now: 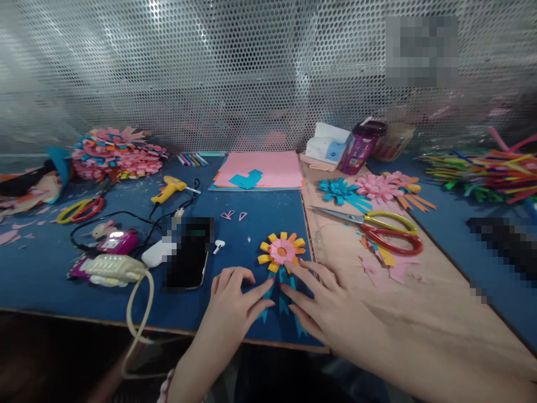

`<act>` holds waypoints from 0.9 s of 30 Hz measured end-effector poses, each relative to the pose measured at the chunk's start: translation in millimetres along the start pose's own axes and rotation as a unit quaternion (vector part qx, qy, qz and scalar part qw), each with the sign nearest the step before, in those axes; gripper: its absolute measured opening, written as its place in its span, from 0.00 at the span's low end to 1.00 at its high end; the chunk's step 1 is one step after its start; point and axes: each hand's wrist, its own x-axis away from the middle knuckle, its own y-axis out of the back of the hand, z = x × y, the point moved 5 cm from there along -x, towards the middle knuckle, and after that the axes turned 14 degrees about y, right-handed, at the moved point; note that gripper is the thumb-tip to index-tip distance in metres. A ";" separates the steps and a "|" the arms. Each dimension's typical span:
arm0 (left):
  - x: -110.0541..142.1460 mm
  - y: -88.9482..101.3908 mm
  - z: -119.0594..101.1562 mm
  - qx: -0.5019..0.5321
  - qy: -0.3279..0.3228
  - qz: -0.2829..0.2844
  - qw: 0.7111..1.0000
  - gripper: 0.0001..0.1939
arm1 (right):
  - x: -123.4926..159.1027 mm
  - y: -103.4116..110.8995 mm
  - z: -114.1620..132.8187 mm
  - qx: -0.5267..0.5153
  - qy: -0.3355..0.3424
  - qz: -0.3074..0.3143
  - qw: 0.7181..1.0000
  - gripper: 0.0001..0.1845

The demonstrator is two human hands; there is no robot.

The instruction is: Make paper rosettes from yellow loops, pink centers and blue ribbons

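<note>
A paper flower (282,252) lies on the blue table, with yellow-orange looped petals, a pink ring and an orange centre. Blue paper tails (284,299) with notched ends reach from it toward the table's front edge. At the left tail is my left hand (235,299), its index finger and thumb stretched out apart and the other fingers bent. My right hand (325,302) rests with spread fingers over the right-hand tails, one fingertip against the flower's lower petals. Both hands lie on top of the paper and neither grips it. Parts of the tails are hidden under the fingers.
Large scissors (377,224), paper scraps (390,271) and finished paper flowers (377,187) lie on cardboard at right. Left are a yellow glue gun (170,190), a phone (188,254), a power strip (113,268) and cables. Paper sheets (268,164) lie behind.
</note>
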 end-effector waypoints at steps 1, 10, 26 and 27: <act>-0.1 -0.1 -0.6 0.000 0.001 -0.002 1.000 0.15 | -0.1 0.8 -0.1 -0.001 -0.001 0.000 1.000 0.15; 5.8 7.7 -5.3 0.038 -0.006 -0.012 0.999 0.13 | 4.3 5.5 7.2 -0.012 -0.005 -0.002 1.000 0.14; 2.3 3.1 -2.9 0.027 0.001 0.001 1.000 0.12 | 0.6 2.9 -2.9 -0.013 -0.008 0.003 1.000 0.14; 1.8 3.1 -3.1 0.026 0.000 0.000 1.000 0.12 | 0.6 2.7 -3.3 -0.013 -0.006 0.002 1.000 0.14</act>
